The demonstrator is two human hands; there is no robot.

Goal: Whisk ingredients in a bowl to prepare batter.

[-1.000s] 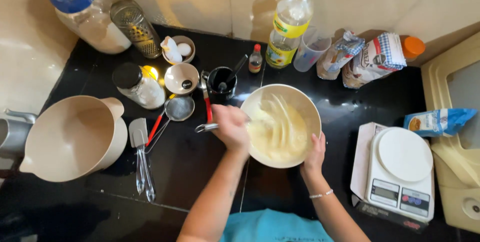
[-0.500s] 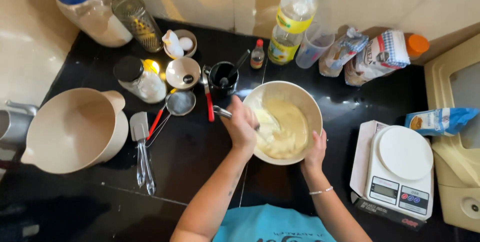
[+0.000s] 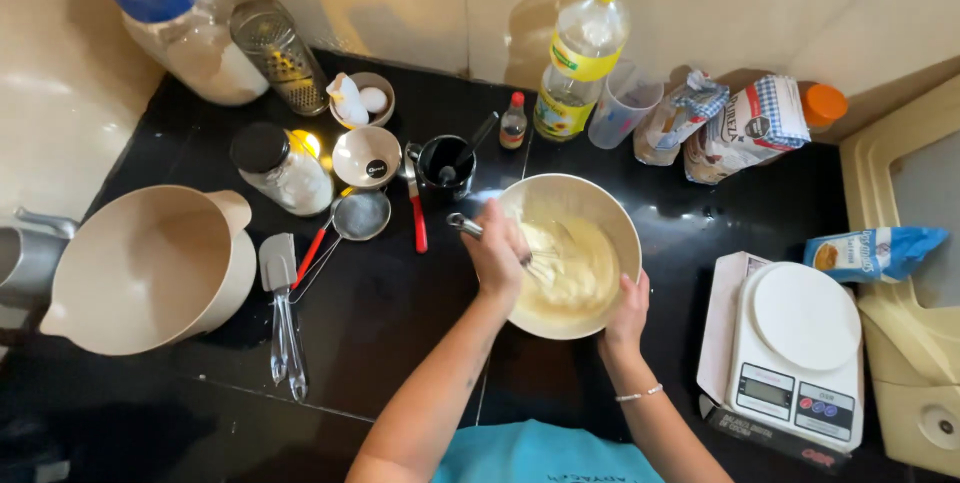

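Observation:
A cream mixing bowl [image 3: 592, 194] of pale yellow batter [image 3: 582, 275] stands on the black counter [image 3: 380, 313]. My left hand [image 3: 497, 254] is at the bowl's left rim, gripping a metal whisk [image 3: 464, 225] whose wires are blurred in the batter. On the near right rim rests my right hand [image 3: 628, 311], a thin bracelet on its wrist, and it grips the bowl there.
A big cream jug-bowl [image 3: 150, 268] stands at left, with a spatula [image 3: 277, 263], a small sieve [image 3: 361, 215] and a dark-lidded jar [image 3: 278, 168] beside it. Behind are a black cup [image 3: 445, 161], an oil bottle [image 3: 583, 53] and flour bags [image 3: 750, 128]. A white kitchen scale [image 3: 790, 343] sits at right.
My left hand has swept the whisk around in the batter and now sits at the bowl's left rim. My right hand has stayed on the rim.

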